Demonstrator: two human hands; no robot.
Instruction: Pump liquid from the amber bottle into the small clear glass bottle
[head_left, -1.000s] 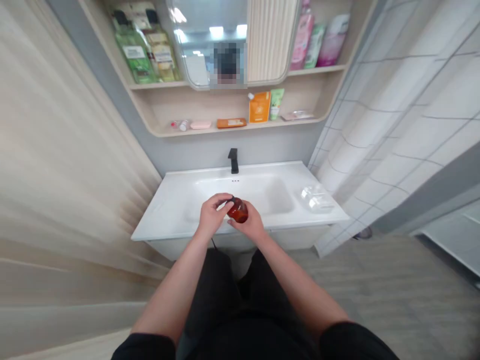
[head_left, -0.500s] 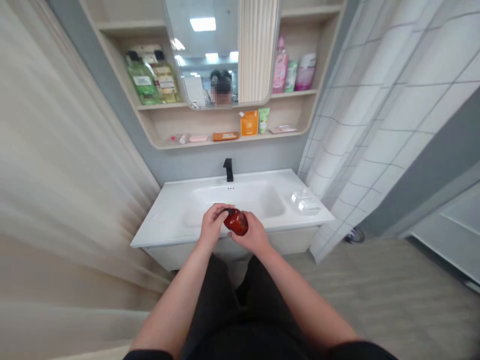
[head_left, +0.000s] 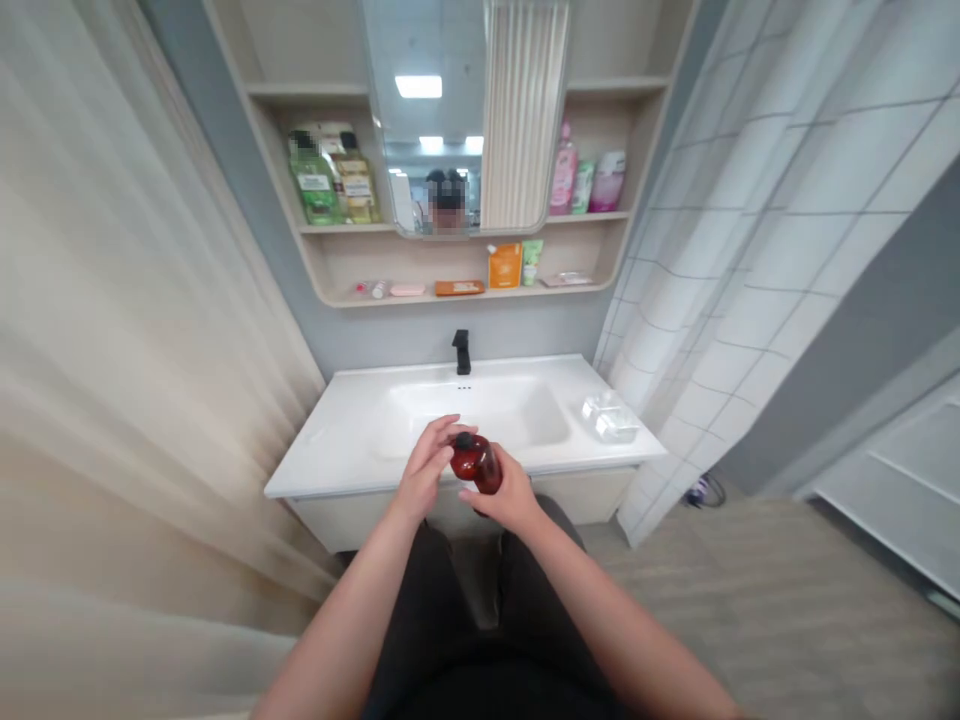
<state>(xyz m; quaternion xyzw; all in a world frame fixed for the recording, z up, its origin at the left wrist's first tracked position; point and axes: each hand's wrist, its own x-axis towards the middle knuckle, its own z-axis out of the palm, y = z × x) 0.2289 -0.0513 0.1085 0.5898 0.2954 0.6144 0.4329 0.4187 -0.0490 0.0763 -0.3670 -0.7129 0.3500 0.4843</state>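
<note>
Black faucet (head_left: 463, 353) below a mirror (head_left: 429, 118), orange pouch (head_left: 505, 267) beside a light-green tube (head_left: 532, 261)

Black top (head_left: 487, 690), dark charcoal-grey trousers (head_left: 424, 595), and both forearms (head_left: 352, 590) bare.

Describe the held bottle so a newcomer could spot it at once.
Find the white sink below the mirror. By its near edge, the right hand holds the bottle, left hand alongside. Unlike the shelved green bottle, it is glossy reddish-brown.

The white washbasin counter (head_left: 322, 455) carries clear containers (head_left: 616, 427) right of the basin (head_left: 517, 410). The lower shelf (head_left: 420, 301) supports an orange pouch (head_left: 505, 267), upright beside a green tube (head_left: 531, 262).
</note>
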